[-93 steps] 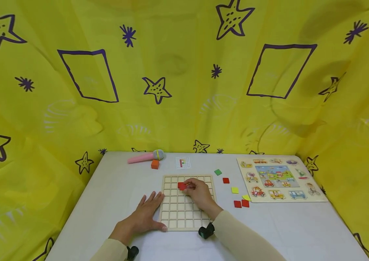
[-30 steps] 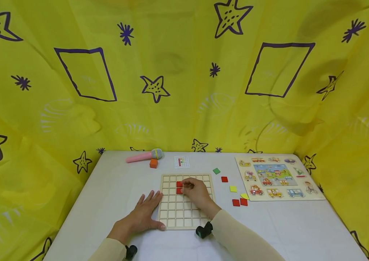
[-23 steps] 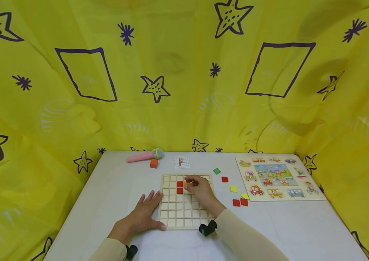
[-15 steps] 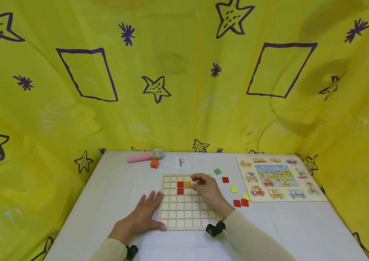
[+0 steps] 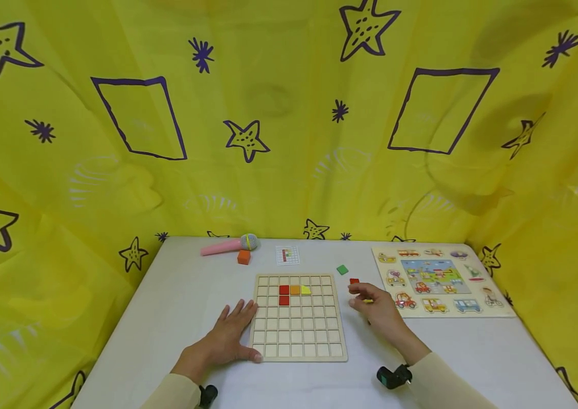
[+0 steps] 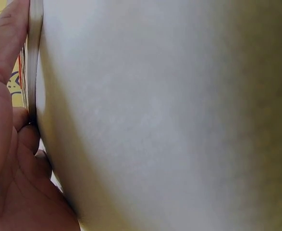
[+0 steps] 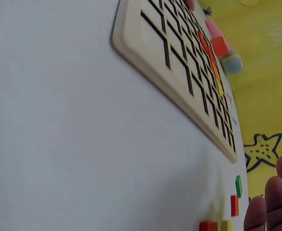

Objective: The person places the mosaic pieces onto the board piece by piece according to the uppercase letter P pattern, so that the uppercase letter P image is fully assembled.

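Note:
A wooden grid board (image 5: 299,359) lies on the white table. Set in its cells are two red tiles, one (image 5: 284,300) below the other, then an orange tile (image 5: 294,289) and a yellow piece (image 5: 305,290) with one cut corner. My left hand (image 5: 227,338) lies spread at the board's left edge, thumb at the near corner. Right of the board, my right hand (image 5: 383,318) hovers over the loose tiles, fingers slightly bent, nothing seen between them. It covers several of these; a loose red tile (image 5: 354,281) shows past its fingertips, and a yellow tile (image 7: 226,225) shows in the right wrist view.
Beyond the board lie a pattern card (image 5: 287,255), an orange cube (image 5: 243,257), a pink toy microphone (image 5: 222,247) and a green tile (image 5: 342,270). A vehicle puzzle board (image 5: 442,312) occupies the right side. Yellow patterned cloth (image 5: 289,187) hangs behind the table.
My right hand set red, orange and yellow pieces in the board, then withdrew rightward to the loose tiles. The left hand stays at the board's edge.

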The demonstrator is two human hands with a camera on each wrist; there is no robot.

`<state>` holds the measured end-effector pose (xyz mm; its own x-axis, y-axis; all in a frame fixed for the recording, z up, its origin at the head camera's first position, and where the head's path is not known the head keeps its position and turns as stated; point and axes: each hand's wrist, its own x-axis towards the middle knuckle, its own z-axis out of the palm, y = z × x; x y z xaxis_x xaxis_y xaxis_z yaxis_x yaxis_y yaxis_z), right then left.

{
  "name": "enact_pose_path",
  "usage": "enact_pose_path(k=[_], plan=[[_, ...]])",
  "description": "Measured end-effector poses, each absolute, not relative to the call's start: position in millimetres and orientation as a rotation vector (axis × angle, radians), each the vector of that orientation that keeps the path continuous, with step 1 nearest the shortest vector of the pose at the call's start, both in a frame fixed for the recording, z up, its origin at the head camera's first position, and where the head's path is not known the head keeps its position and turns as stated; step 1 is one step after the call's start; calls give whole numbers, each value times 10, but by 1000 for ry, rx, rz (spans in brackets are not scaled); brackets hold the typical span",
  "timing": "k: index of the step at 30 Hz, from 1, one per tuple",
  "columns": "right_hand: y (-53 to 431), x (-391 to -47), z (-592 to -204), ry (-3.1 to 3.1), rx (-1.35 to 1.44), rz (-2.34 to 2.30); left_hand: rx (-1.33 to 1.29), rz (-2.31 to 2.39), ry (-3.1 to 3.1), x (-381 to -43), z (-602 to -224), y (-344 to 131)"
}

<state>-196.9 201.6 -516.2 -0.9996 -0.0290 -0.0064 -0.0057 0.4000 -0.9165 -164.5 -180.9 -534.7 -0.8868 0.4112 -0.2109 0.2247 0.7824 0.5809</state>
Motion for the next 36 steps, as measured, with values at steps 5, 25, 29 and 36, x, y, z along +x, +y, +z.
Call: enact_pose_path(k=[5,25,29,36], plan=[[2301,-1804,-5160,2655,23,-1584,514,812,2653,-1640,-5334,-1815],[2482,-1557,-5344,2793,1,-1263,514,826,2652,-1628,-5326,-1826],[2456,-1561,-5363,2807,5,-1229,517,822,2651,-1632,-5328,-1823],[2445,-1557,-5373,2849,-11,-1176,508,810,2652,-1634,-5328,-1822]])
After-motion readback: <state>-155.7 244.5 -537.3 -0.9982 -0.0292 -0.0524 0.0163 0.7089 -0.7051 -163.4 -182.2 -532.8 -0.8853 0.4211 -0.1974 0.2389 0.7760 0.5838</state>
